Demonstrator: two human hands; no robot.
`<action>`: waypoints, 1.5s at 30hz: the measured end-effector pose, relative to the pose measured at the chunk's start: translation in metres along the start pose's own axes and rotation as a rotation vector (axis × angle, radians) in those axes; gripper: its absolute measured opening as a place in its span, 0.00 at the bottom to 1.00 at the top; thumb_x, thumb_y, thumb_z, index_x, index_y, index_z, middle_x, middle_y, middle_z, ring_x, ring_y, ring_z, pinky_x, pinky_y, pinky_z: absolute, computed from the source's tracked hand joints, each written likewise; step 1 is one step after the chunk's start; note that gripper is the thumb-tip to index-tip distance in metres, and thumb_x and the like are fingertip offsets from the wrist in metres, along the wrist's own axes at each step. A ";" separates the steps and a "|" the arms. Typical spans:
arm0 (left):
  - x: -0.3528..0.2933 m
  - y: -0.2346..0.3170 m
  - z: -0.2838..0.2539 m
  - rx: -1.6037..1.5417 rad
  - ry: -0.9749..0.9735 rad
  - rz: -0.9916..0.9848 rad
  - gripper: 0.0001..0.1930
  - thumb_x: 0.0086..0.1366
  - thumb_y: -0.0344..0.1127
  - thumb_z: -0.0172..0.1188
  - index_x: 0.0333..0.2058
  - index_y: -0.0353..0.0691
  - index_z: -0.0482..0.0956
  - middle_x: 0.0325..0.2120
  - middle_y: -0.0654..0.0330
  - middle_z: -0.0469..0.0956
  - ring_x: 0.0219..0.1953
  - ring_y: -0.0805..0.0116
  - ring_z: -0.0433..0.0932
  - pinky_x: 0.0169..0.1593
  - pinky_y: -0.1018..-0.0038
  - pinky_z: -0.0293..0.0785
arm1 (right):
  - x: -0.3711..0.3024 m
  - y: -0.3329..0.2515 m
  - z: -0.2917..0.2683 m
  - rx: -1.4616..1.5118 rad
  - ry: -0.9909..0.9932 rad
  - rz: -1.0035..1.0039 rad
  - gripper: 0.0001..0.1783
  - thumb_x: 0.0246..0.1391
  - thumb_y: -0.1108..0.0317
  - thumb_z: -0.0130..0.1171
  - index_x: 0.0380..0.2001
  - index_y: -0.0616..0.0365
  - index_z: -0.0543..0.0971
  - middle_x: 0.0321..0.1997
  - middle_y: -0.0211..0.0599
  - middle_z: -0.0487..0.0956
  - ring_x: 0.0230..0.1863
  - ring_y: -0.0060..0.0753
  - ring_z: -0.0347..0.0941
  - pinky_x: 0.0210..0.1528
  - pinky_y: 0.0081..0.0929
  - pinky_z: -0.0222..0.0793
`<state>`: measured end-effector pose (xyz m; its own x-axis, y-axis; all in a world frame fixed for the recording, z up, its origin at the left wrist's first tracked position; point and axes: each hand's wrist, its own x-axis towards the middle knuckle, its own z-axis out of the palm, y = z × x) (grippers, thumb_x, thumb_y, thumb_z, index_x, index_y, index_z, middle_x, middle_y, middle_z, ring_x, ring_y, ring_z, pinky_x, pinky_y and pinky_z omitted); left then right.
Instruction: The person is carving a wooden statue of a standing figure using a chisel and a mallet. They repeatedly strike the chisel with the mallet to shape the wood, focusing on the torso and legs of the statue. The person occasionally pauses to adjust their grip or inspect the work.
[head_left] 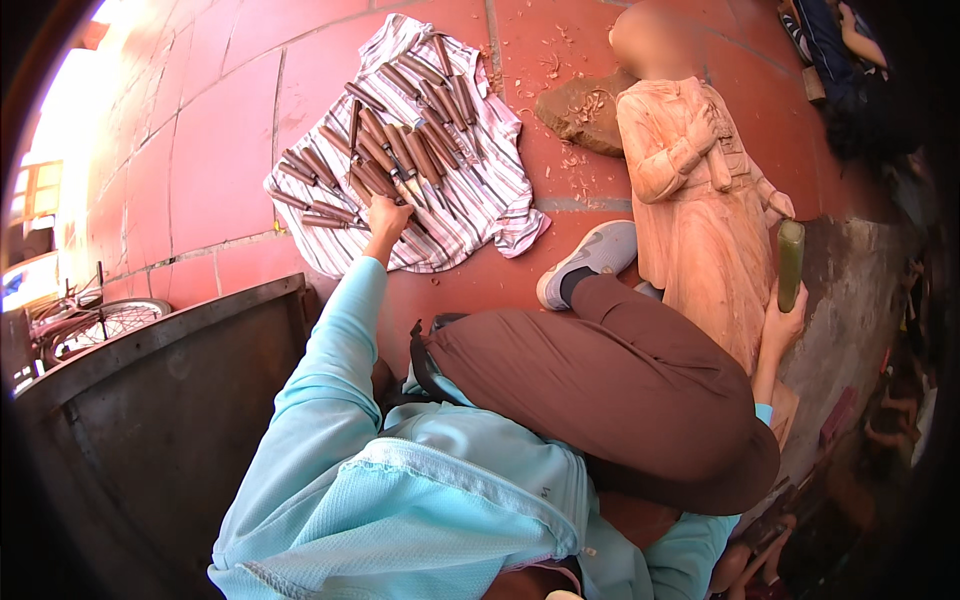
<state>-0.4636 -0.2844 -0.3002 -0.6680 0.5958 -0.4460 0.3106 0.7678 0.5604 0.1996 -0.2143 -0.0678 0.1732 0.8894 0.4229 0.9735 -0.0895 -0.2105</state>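
Observation:
Many brown-handled carving chisels (pixel 421 158) lie side by side on a striped shirt (pixel 470 215) spread over the floor. My left hand (pixel 388 215) reaches to the near side of the bunch, its fingers closed at one chisel; the fingertips are partly hidden. On my right, a carved wooden figure (pixel 690 190) in a long robe lies on its back, its arm across its chest. My right hand (pixel 784 322) is beside the figure's lower part, wrapped round a greenish, round-ended wooden club (pixel 790 262) that points away from me.
A brown block (pixel 580 112) with wood shavings sits by the figure's shoulder, and more shavings dot the red tile floor (pixel 225 150). A dark metal panel (pixel 180 400) stands at my left, with a bicycle wheel (pixel 110 325) behind it. Dark clutter lines the right rim.

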 end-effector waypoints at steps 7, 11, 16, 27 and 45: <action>0.003 0.023 -0.028 -0.637 -0.325 -0.263 0.09 0.63 0.25 0.60 0.36 0.22 0.73 0.32 0.49 0.76 0.31 0.54 0.83 0.31 0.66 0.86 | -0.003 0.001 0.004 0.019 0.033 -0.028 0.22 0.56 0.56 0.63 0.51 0.49 0.76 0.44 0.42 0.82 0.45 0.48 0.79 0.44 0.39 0.72; -0.045 0.119 -0.053 -0.850 -0.499 -0.069 0.12 0.67 0.23 0.52 0.46 0.27 0.64 0.40 0.48 0.74 0.42 0.52 0.82 0.37 0.70 0.86 | -0.004 0.001 0.000 -0.006 0.036 -0.004 0.22 0.55 0.58 0.64 0.52 0.49 0.75 0.45 0.43 0.81 0.46 0.49 0.78 0.45 0.38 0.72; -0.124 0.247 -0.066 -0.876 -0.667 0.311 0.27 0.66 0.22 0.53 0.58 0.37 0.50 0.38 0.53 0.71 0.46 0.53 0.81 0.38 0.70 0.86 | -0.002 -0.010 -0.003 0.071 0.018 0.022 0.23 0.50 0.65 0.66 0.51 0.47 0.75 0.47 0.40 0.80 0.47 0.51 0.77 0.46 0.40 0.72; -0.317 0.381 0.054 -0.441 -0.715 1.589 0.15 0.64 0.31 0.60 0.48 0.41 0.69 0.34 0.56 0.74 0.33 0.65 0.78 0.35 0.71 0.75 | -0.007 0.006 -0.016 0.101 0.132 -0.125 0.30 0.34 0.67 0.77 0.44 0.57 0.77 0.49 0.41 0.67 0.39 0.45 0.75 0.44 0.38 0.72; -0.325 0.360 0.141 -0.339 -0.485 2.161 0.14 0.59 0.42 0.63 0.19 0.46 0.71 0.14 0.65 0.67 0.16 0.66 0.72 0.17 0.68 0.66 | -0.018 -0.010 -0.032 0.295 0.509 -0.479 0.23 0.48 0.85 0.61 0.41 0.55 0.62 0.32 0.39 0.72 0.29 0.39 0.70 0.35 0.37 0.69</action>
<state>-0.0394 -0.1688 -0.0519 0.5962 0.2574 0.7605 -0.0092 -0.9450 0.3271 0.1920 -0.2439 -0.0447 -0.1410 0.4783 0.8668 0.8919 0.4414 -0.0985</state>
